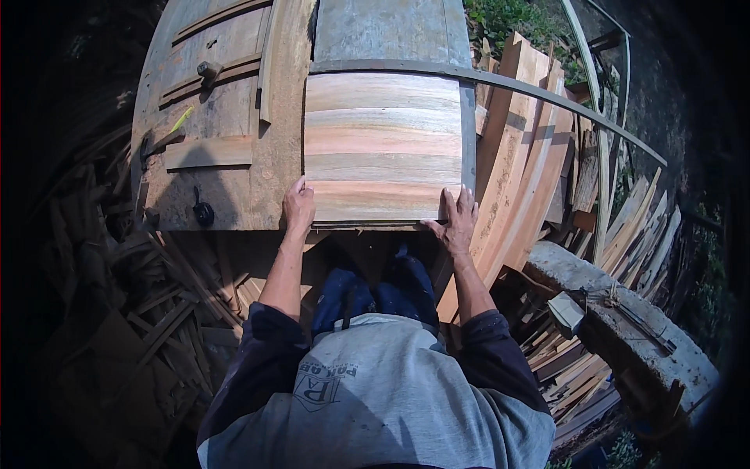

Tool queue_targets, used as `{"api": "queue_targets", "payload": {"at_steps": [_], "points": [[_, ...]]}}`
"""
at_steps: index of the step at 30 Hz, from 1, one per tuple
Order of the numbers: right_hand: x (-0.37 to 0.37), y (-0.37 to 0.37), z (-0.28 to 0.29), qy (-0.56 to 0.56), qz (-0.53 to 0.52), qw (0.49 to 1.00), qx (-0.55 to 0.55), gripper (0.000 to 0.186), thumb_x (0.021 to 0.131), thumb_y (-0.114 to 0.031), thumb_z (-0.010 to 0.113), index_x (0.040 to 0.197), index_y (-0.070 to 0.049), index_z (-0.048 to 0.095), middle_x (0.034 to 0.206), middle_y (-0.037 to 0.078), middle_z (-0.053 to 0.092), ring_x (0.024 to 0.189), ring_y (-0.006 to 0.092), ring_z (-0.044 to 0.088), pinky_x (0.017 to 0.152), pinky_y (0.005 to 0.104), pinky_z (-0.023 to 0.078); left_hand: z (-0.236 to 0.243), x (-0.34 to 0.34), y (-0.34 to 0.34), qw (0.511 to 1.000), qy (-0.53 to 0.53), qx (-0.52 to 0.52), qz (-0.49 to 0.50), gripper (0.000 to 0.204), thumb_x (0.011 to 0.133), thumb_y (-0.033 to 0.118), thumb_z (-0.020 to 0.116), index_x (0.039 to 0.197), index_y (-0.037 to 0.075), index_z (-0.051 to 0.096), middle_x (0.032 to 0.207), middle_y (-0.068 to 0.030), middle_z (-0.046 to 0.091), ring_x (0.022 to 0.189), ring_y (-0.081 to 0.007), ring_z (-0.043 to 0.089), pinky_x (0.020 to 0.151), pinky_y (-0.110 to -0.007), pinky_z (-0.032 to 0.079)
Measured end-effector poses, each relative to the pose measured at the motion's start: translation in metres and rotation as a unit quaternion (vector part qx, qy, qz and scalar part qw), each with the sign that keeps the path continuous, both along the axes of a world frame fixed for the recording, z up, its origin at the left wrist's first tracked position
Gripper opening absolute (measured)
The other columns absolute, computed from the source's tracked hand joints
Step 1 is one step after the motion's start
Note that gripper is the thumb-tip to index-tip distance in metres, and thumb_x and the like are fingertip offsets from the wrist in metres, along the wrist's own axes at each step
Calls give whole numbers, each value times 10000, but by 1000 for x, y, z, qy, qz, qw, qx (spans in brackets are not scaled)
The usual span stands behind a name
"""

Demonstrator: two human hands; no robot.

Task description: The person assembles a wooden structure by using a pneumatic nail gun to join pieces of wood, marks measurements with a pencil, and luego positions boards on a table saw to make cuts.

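Observation:
A wooden panel of several pale and pinkish strips lies flat at the front edge of the workbench, its strips running left to right. My left hand is closed on the panel's near left corner, fingers bent along the side edge. At the near right corner rests my right hand, its fingers apart and pointing away from me, its thumb stretched along the front edge. A long thin strip crosses the panel's far edge and juts out well past the bench on the right.
On the bench's left part lie a short board, narrow strips, a hammer-like tool and a small black object. Long planks lean at the right. A concrete beam and scrap wood lie beyond.

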State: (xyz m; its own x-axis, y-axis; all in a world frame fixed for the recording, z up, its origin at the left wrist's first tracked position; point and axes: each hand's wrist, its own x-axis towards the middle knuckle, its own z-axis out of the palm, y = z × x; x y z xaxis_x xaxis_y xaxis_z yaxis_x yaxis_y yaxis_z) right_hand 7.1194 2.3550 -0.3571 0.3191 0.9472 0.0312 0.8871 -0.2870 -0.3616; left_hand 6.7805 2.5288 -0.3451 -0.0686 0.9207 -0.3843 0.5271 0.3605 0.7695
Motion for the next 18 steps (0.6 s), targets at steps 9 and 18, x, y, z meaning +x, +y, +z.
{"api": "queue_targets", "payload": {"at_steps": [9, 18], "points": [[-7, 1, -2, -2, 10, 1000, 29, 986, 622, -599, 828, 1469, -248, 467, 1554, 231, 331, 1450, 422, 283, 1172, 577, 196, -6, -9, 2, 999, 19, 41, 18, 410, 897, 132, 557, 1262, -45, 619, 1148, -252, 683, 1088, -345, 662, 941, -373, 492], [-2, -6, -13, -2, 18, 1000, 11, 999, 623, -634, 807, 1478, -255, 455, 1573, 218, 303, 1454, 424, 272, 1182, 577, 183, 5, -8, 3, 999, 35, 17, 7, 393, 895, 154, 581, 1230, -43, 639, 1105, -277, 687, 1032, -352, 681, 895, -386, 512]]}}
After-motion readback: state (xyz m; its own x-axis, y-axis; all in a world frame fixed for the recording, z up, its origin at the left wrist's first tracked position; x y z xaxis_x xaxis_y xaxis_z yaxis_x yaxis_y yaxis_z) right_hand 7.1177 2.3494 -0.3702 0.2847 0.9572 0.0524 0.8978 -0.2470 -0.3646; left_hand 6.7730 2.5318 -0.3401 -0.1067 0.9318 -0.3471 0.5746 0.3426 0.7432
